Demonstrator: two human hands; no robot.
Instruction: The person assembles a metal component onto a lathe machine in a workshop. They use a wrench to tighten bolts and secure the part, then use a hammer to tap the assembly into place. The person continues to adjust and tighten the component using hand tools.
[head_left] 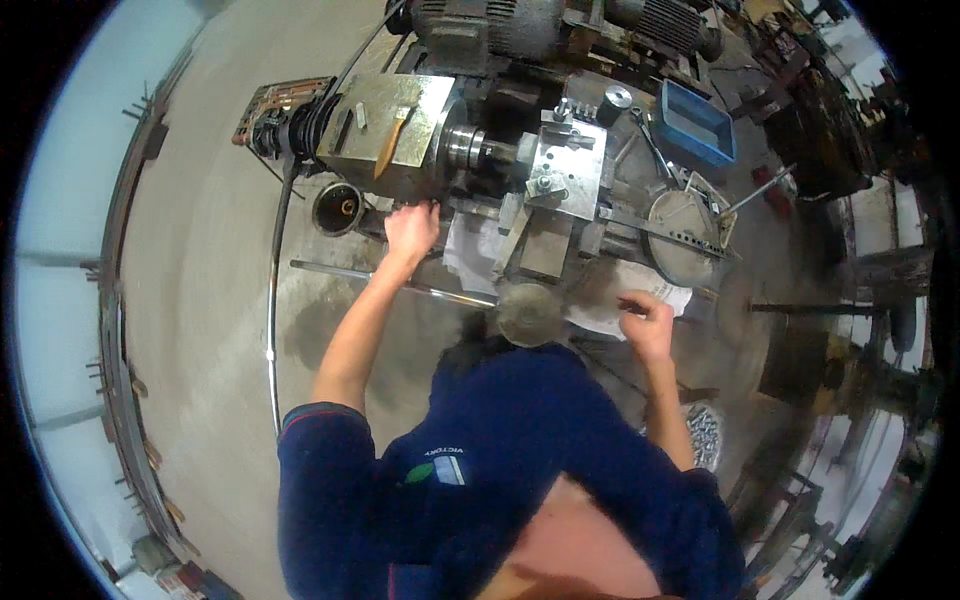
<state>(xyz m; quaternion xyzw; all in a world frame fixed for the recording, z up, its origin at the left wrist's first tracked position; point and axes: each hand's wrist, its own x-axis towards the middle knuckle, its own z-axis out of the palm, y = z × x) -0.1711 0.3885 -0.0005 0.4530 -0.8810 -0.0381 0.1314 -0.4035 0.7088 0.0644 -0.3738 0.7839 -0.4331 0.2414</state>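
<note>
- Nearest the camera: the person's navy shirt (400, 505), filling the bottom centre of the frame, with a small pale and green emblem on the chest.
- Left hand (412, 230): left of centre, at the front of the lathe-type machine (500, 152). Fingers folded inward; whether they pinch anything or touch the metal, cannot tell.
- Right hand (648, 325): right of centre, over a white printed sheet (598, 318). Fingers curled toward the thumb, with a dark patch at the tips; whether that is a held object, cannot tell.
- Machine: upper centre of the frame. Boxy metal housing (435, 98) at its left end, bright round chuck (462, 147) facing right, square tool block (580, 170) to the right of that.
- On the housing: a brush (393, 142) with a wooden handle, lying flat.
- Left of the left hand: a round, dark-lined pot (325, 217), near the machine.
- Below the left hand: a metal rod (455, 295), slanting slightly down to the right, its right end near a round, dull disc (530, 315) at the frame's centre.
- Upper right: a blue tray (700, 152); a metal cylinder (617, 97) stands to its left.
- Right of centre, above the right hand: a round pan (680, 262), with a perforated bar (665, 232) across it.
</note>
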